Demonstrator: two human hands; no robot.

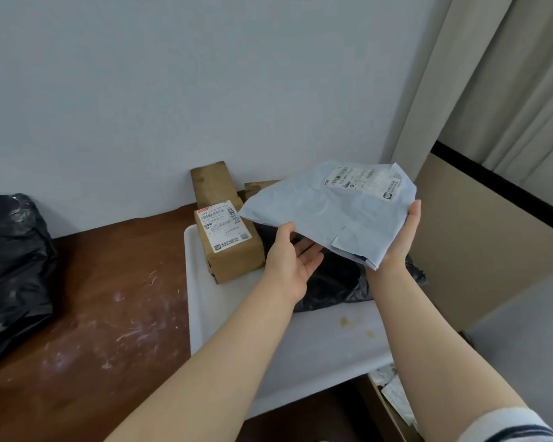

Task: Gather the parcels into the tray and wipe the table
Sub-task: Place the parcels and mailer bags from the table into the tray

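Observation:
Both hands hold up a pale grey mailer parcel (332, 212) with a white label, above the white tray (224, 320). My right hand (403, 234) grips the parcel's right edge. My left hand (292, 260) lies palm up under its left edge, with the thumb touching the edge and the fingers straight. A long cardboard box parcel (227, 237) with a label lies in the tray's far left part. A black plastic bag parcel (329, 285) lies in the tray under the grey parcel. Another black bag parcel (10, 266) sits on the brown table (109, 298) at the far left.
White smears mark the table between the tray and the left black bag. A second cardboard piece (259, 186) shows behind the grey parcel against the wall. An open carton (390, 406) stands at the lower right, below the tray's corner. A curtain (492, 90) hangs on the right.

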